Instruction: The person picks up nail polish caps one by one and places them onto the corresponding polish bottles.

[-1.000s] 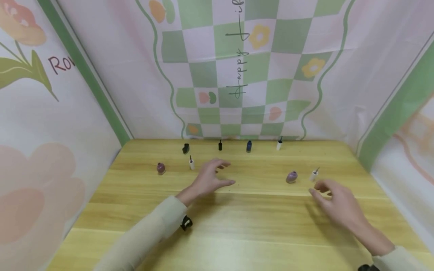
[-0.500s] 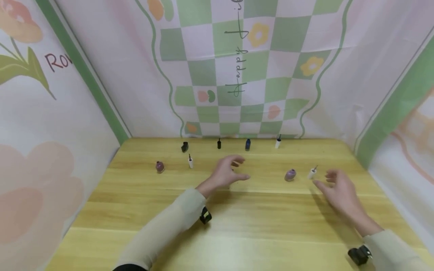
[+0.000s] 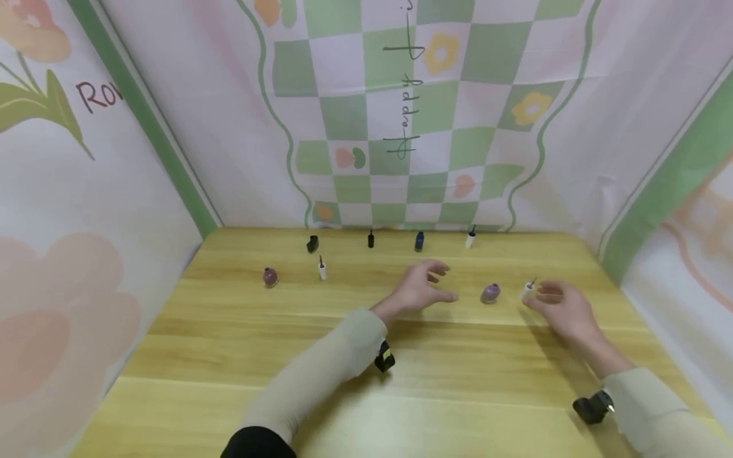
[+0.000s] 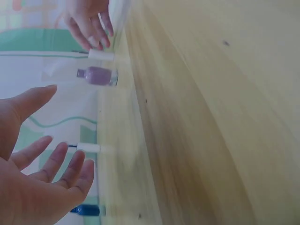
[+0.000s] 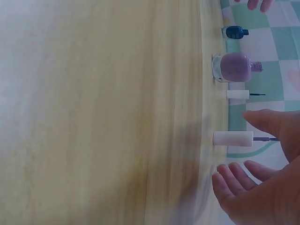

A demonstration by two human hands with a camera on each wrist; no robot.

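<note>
My right hand (image 3: 567, 313) is at the white nail polish cap (image 3: 527, 291) on the right, which stands with its brush pointing up. In the right wrist view, thumb and fingers are spread on either side of that cap (image 5: 233, 138), with gaps showing. Just left of the cap stands an uncapped lilac nail polish bottle (image 3: 490, 293). My left hand (image 3: 419, 286) hovers left of this bottle, fingers apart and holding nothing. In the left wrist view the lilac bottle (image 4: 97, 76) lies beyond the thumb tip.
Along the back edge stand a dark bottle (image 3: 312, 243), a black brush cap (image 3: 371, 240), a blue bottle (image 3: 420, 242) and a white brush cap (image 3: 471, 239). A mauve bottle (image 3: 270, 277) and another white brush cap (image 3: 322, 269) stand at the left of the wooden table (image 3: 229, 356).
My left hand has moved right across the table toward the lilac bottle. The right hand has moved slightly forward, bringing its fingers around the white cap.
</note>
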